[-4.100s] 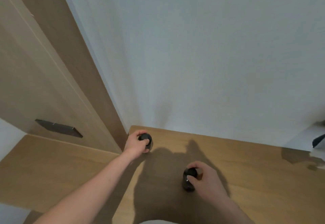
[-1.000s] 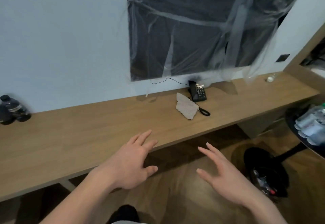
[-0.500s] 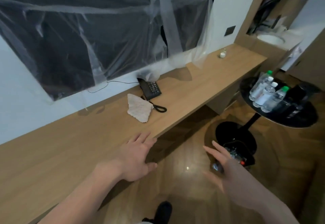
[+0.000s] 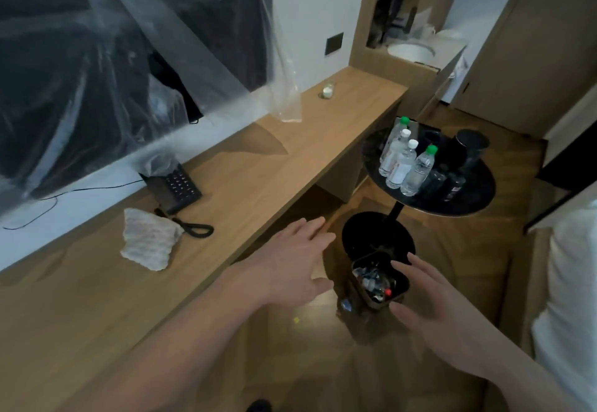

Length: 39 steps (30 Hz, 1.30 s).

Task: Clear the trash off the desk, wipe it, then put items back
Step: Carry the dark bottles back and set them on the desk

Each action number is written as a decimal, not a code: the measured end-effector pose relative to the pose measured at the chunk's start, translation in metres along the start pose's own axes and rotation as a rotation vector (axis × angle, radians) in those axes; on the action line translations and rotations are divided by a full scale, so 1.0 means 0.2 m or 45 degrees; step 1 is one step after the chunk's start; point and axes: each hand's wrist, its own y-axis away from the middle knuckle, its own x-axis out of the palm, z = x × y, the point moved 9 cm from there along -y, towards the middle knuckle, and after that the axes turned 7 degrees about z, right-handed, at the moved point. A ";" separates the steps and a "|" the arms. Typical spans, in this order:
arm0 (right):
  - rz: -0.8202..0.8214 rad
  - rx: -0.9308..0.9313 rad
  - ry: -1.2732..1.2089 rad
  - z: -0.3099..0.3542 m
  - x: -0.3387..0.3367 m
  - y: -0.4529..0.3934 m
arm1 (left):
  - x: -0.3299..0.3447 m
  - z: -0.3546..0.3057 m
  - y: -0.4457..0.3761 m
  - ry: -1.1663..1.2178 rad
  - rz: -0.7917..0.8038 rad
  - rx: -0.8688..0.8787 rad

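- A long wooden table (image 4: 252, 166) runs from near left to far right along the wall, with a phone (image 4: 176, 188) and a crumpled cloth (image 4: 148, 243) on it.
- A round black side table (image 4: 465, 198) stands to the right, carrying water bottles (image 4: 405, 163) waiting to go back.
- Both hands hover over the floor: left hand (image 4: 287, 269) and right hand (image 4: 436, 301), fingers spread, holding nothing.
- Between them a small bin (image 4: 378, 282) holds trash.
- Likely next: reach right, grip each bottle round its body, and carry them upright to the table.
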 end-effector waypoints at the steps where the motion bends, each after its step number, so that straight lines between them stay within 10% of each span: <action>1: 0.006 -0.016 0.005 -0.06 -0.05 -0.02 | 0.00 -0.04 -0.04 0.010 -0.012 -0.027; 21: 0.232 -0.302 0.179 -0.78 -0.89 -0.43 | 0.17 -0.57 -0.53 0.400 -0.214 -0.431; 39: 0.210 -0.237 0.111 -1.07 -1.28 -1.14 | -0.32 -0.71 -1.70 0.278 -0.142 -0.122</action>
